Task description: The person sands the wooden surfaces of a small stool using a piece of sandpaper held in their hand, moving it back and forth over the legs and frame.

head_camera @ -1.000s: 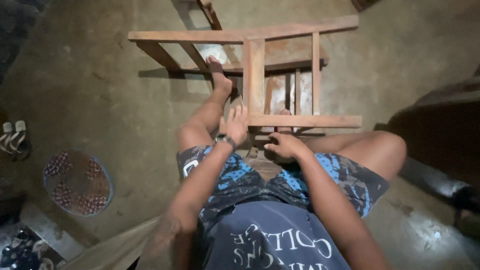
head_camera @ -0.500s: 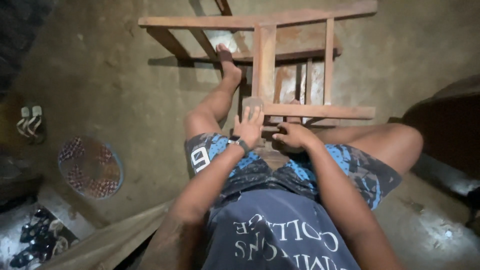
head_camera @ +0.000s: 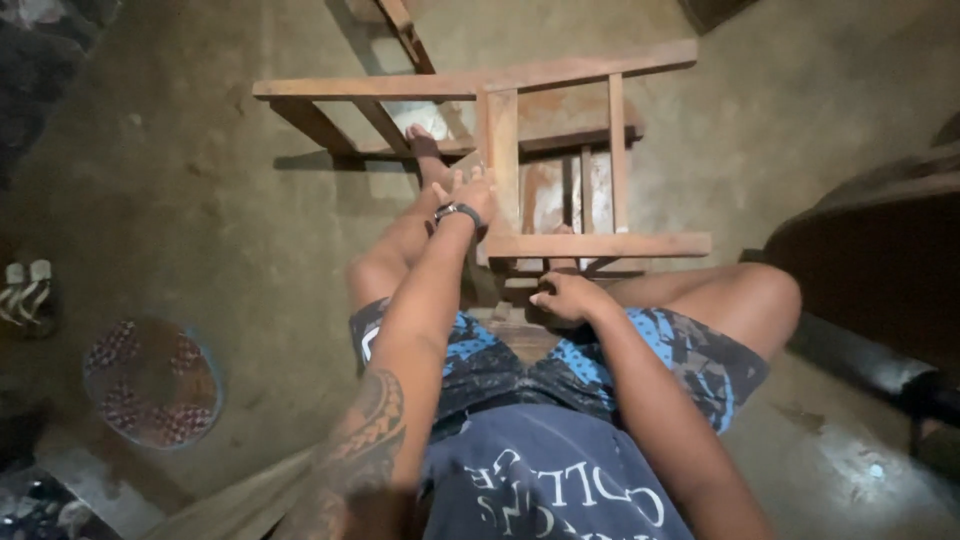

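Observation:
A brown wooden frame of rails and slats, like a chair turned on its side, lies on the floor in front of me. My left hand, with a dark watch on the wrist, reaches forward and rests flat against the frame's upright wooden slat, fingers spread. My right hand sits lower, near my lap, fingers curled against the frame's near underside; what it grips is hidden. My left foot is planted on a lower rail of the frame.
A round patterned basket lies on the concrete floor at the left. A pair of sandals sits at the far left edge. A dark bench or seat runs along the right. A pale plank lies by my left hip.
My left hand has moved forward from the near crossbar up to the upright slat. The right hand stayed low by the frame's near end. The view shifted slightly.

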